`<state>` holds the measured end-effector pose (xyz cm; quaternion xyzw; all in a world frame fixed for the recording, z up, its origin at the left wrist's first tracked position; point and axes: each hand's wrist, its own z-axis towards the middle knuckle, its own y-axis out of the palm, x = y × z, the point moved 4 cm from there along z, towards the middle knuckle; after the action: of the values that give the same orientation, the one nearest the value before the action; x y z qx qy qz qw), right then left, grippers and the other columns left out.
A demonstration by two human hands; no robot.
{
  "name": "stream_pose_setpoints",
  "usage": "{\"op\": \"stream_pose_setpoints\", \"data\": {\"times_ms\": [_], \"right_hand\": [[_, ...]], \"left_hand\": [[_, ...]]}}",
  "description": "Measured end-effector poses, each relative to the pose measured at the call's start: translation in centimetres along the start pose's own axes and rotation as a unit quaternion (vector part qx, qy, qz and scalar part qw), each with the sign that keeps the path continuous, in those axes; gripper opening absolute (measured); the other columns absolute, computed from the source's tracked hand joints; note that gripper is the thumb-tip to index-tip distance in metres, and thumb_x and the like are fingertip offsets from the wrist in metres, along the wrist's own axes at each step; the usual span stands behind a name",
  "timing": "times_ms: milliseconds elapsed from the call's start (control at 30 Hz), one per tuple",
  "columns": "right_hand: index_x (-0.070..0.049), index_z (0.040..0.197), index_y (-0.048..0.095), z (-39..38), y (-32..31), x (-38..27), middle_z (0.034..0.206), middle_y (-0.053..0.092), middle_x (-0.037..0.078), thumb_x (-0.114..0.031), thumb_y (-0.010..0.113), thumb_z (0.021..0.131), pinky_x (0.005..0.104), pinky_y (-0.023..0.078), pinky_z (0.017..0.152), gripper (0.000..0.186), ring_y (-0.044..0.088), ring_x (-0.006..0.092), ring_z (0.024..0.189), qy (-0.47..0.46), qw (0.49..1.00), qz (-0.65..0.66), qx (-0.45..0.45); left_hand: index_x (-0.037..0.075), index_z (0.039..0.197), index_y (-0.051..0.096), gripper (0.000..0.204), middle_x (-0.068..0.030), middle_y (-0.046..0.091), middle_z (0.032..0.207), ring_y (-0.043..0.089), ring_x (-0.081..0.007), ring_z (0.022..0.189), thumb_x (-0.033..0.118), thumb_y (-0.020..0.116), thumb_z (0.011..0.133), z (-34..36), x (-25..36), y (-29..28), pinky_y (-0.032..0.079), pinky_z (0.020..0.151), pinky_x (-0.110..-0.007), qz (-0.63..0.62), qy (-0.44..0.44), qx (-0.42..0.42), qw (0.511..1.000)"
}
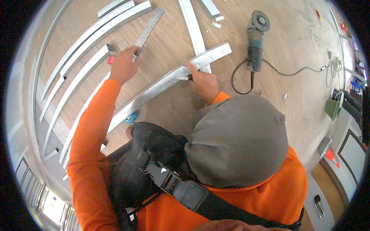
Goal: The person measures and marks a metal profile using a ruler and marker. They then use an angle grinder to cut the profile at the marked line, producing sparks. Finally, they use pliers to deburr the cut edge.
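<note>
My left hand [125, 66], slightly blurred, is closed around the lower end of a flat metal ruler [151, 26], which looks like a square's blade and slants up and right. A long silver metal tube [162, 85] lies diagonally in front of me. Against its near side, my right hand [205, 82] grips a pen-like marker [184, 78] with a pale barrel, fingers reaching onto the tube's top. Beneath the tube's right part passes another metal bar [192, 29]. Some red piece [111, 60] shows beside my left hand, by the end of a further bar.
Several metal bars [73, 90] lie on the floor at left. An angle grinder [255, 42] rests at right, its cord [287, 72] running rightward. Small metal offcuts [216, 25] are scattered at the top. A blue object [131, 117] sits near my knee; a green container [331, 109] stands far right.
</note>
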<state>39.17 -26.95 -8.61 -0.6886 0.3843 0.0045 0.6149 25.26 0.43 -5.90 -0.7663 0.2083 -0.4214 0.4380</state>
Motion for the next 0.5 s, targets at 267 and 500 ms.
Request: {"op": "stream_pose_setpoints", "data": {"times_ms": [267,500], "right_hand": [[-0.019,0.139,0.051,0.9,-0.4,1.4,0.079,0.070,0.013,-0.016,0.072,0.084,0.0445,0.055,0.064,0.059,0.070,0.0338,0.074,-0.025,0.999,0.012,0.032],[-0.007,0.128,0.060,4.4,-6.2,0.9,0.079,0.066,0.011,-0.027,0.060,0.099,0.0394,0.050,0.069,0.036,0.064,0.0285,0.072,-0.019,0.965,0.227,0.127]], "left_hand": [[0.002,0.130,0.062,0.068,-0.0273,0.069,0.113,0.067,-0.0404,0.108,0.040,0.078,0.077,-6.1,4.2,4.0,0.051,0.095,-0.045,-0.118,0.014,-0.272,0.955],[0.008,0.127,0.066,0.054,-0.0231,0.070,0.114,0.067,-0.0385,0.106,0.043,0.072,0.086,2.1,6.1,3.0,0.051,0.093,-0.047,-0.076,0.048,-0.102,0.991]]}}
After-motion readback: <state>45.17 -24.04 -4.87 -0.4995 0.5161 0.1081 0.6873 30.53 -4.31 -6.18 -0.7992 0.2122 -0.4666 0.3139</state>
